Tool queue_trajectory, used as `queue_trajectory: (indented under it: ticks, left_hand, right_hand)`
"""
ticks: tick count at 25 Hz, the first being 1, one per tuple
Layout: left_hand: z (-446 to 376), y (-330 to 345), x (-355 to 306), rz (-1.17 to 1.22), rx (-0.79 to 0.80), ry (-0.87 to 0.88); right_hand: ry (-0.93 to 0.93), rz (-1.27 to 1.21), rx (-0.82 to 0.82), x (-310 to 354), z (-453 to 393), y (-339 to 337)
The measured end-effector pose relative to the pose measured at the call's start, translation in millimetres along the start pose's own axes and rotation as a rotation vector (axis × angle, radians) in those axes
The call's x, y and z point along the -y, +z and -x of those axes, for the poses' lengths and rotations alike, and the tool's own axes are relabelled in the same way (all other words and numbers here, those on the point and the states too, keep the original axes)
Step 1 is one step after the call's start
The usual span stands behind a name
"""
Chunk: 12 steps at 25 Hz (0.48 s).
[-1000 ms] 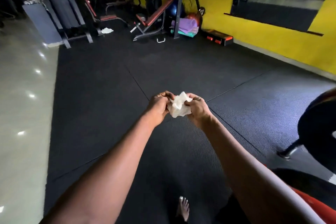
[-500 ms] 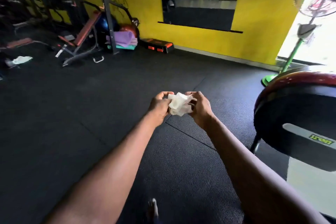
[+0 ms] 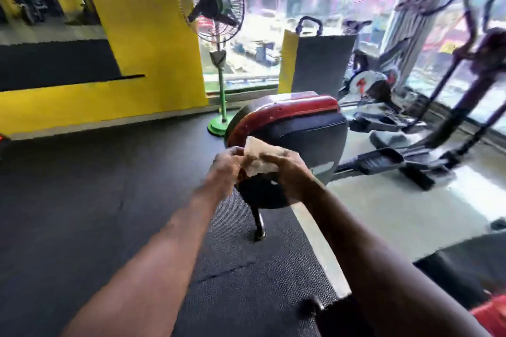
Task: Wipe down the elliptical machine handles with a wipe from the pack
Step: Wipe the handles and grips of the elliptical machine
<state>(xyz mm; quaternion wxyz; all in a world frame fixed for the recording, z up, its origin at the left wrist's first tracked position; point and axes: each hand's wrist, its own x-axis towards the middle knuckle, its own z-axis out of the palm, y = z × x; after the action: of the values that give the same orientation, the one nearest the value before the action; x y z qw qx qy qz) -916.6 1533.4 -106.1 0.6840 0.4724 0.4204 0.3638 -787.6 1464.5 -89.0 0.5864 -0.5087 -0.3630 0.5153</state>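
A crumpled white wipe (image 3: 258,157) sits between both hands at the centre of the view. My left hand (image 3: 224,169) pinches its left side and my right hand (image 3: 287,172) grips its right side. Behind them stands the elliptical machine's black and red flywheel housing (image 3: 301,123). Its foot pedals (image 3: 383,159) stretch out to the right, and its dark handles (image 3: 471,44) rise at the far right by the window. The picture is blurred. No wipe pack is in view.
A green pedestal fan (image 3: 217,35) stands by the yellow wall (image 3: 137,49) at the window. A second exercise machine (image 3: 369,85) and an upright dark mat (image 3: 320,63) sit behind the elliptical. Black rubber flooring (image 3: 95,200) covers the left; pale floor lies to the right.
My view has swung right, from the weight benches to the fan, window and elliptical. Both hands still hold the wipe in front of me.
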Motion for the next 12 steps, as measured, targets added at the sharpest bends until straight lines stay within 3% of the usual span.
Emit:
queue_trajectory:
  ticks: [9,12]
  left_hand:
    - [-176.7,195.4,-24.6,0.010,0.320,0.008]
    - [-237.0,270.7,-43.1,-0.036,0.438,-0.083]
  right_hand:
    - [-0.216,-0.051,-0.483,40.6,-112.5,-200.1]
    - [-0.276,-0.104,-0.603,74.5,-151.5,-268.1]
